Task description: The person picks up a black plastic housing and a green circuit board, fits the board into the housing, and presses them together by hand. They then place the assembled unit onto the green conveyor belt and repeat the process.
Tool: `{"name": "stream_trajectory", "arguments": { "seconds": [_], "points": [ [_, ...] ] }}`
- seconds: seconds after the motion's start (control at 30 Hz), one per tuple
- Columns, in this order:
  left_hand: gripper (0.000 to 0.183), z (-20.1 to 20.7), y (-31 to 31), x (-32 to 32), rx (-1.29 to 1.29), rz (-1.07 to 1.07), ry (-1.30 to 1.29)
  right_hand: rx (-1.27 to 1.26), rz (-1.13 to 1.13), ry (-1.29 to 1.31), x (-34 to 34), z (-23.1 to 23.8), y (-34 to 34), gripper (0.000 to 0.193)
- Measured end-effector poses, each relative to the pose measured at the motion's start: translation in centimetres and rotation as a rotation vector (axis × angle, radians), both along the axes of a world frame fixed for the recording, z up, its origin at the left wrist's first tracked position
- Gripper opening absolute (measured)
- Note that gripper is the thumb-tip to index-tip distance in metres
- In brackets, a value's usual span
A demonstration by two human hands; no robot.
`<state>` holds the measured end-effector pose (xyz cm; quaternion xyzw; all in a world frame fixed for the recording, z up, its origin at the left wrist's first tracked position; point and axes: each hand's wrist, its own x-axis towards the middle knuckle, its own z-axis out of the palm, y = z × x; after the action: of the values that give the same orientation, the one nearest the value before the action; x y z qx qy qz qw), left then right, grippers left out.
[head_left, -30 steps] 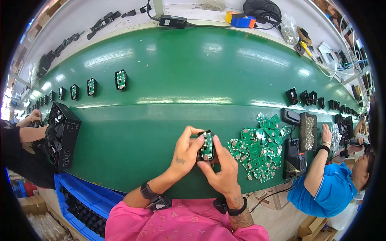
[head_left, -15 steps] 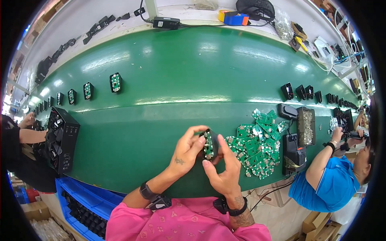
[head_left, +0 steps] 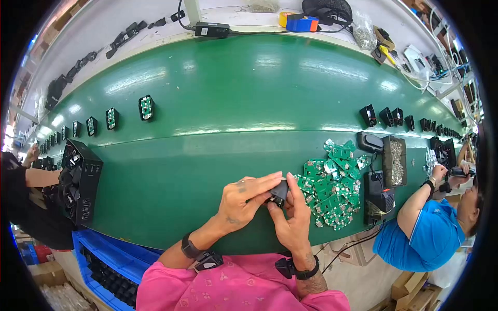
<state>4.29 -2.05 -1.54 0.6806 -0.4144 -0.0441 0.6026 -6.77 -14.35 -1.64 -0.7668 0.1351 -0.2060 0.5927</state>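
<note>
Glossy green tabletop (head_left: 207,111), hands (head_left: 241,202) clasping boxy black casing (head_left: 280,191), jagged circuit-board heap (head_left: 332,189)

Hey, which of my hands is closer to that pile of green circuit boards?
Your right hand: it's just left of the pile of green circuit boards. Your left hand is farther left, across the black housing both hands hold.

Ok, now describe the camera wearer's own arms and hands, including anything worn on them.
Both hands are bare of gloves. Dark tattoo-like marks show on the left hand and, above the right hand, on the right forearm. Each wrist bears a black strap with a boxy dark module. The sleeves are pink.
</note>
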Motion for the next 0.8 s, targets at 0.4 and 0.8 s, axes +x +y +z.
{"name": "stream_trajectory", "arguments": {
  "seconds": [0.4, 0.8],
  "points": [
    [0.069, 0.9, -0.5, -0.4, 0.101, -0.093, 0.161, -0.018, -0.138, 0.052, -0.3, 0.1, 0.6, 0.07],
    [0.054, 1.3, 3.4, 16.7, 0.227, 0.664, -0.048, -0.275, 0.156, -0.014, -3.2, -0.4, 2.6, 0.053]
  ]
}}
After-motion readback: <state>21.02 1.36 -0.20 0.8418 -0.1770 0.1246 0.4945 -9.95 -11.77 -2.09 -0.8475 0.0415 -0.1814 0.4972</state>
